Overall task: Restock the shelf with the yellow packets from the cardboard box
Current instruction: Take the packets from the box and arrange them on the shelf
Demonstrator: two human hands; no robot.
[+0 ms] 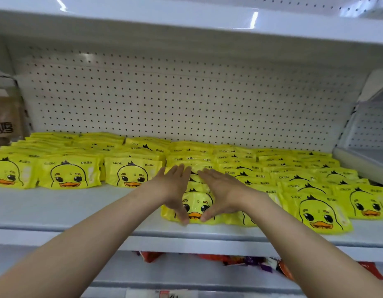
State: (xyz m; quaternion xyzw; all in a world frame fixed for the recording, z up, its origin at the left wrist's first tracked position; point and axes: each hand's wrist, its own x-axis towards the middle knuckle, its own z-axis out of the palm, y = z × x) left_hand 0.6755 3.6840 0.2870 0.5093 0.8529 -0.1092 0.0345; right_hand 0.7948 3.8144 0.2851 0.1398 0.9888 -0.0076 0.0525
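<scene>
Both hands on one row of yellow packets [195, 208] on the white shelf [79, 211]. Left hand [173, 186] and right hand [220, 190] lie flat, fingers straight, pressing the row from either side, thumbs at the front packet. More packet rows fill the shelf left and right, against the pegboard back [186, 100]. Cardboard box out of view.

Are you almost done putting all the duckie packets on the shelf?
Lots done: rows of yellow packets already line the shelf. Right now the left hand and right hand lie flat along one row, fingers straight. Left: bare shelf in front of the left rows. The box isn't in view, so I can't tell how many remain.
</scene>
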